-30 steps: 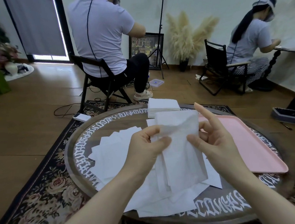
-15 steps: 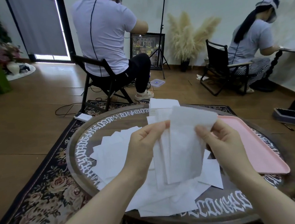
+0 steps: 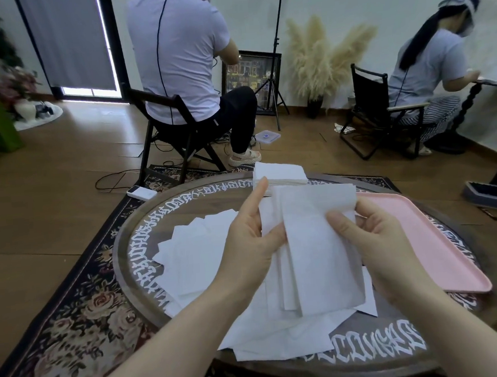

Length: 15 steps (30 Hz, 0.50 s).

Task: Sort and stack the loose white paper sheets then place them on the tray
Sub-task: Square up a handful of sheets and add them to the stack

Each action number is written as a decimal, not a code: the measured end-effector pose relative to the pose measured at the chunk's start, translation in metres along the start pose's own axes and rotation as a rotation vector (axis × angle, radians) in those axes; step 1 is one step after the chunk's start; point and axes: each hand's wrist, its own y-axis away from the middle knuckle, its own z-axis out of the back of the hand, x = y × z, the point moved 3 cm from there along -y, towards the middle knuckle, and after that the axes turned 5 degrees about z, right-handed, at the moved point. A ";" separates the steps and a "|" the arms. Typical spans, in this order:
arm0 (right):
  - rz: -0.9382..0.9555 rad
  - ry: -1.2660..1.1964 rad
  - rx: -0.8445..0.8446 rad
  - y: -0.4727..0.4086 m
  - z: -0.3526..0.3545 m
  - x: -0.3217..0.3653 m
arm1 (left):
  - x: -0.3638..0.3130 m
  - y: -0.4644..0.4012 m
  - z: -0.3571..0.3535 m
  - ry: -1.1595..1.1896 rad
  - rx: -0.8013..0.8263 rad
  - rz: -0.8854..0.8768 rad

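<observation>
Where hands overlap paper: how many thin white paper sheets (image 3: 314, 251) are held is probably several, edges hidden.
Axis: long side upright, above round dark lettered table (image 3: 144, 241).
Left hand (image 3: 251, 244): thumb pinches bundle, forefinger straight.
Right hand (image 3: 376, 237): thumb and fingers pinch upper corner.
Flat pink plastic tray (image 3: 423, 240): just right.

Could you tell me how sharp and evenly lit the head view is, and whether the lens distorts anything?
Head view: soft, even light with no hard shadows; the hands and the held sheets are sharp; wide-angle bending curves the round table rim and the door frame; bright glare under the door blind.
</observation>
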 end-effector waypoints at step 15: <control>0.001 0.056 -0.022 0.002 -0.003 0.000 | -0.002 0.002 -0.002 0.010 0.008 0.058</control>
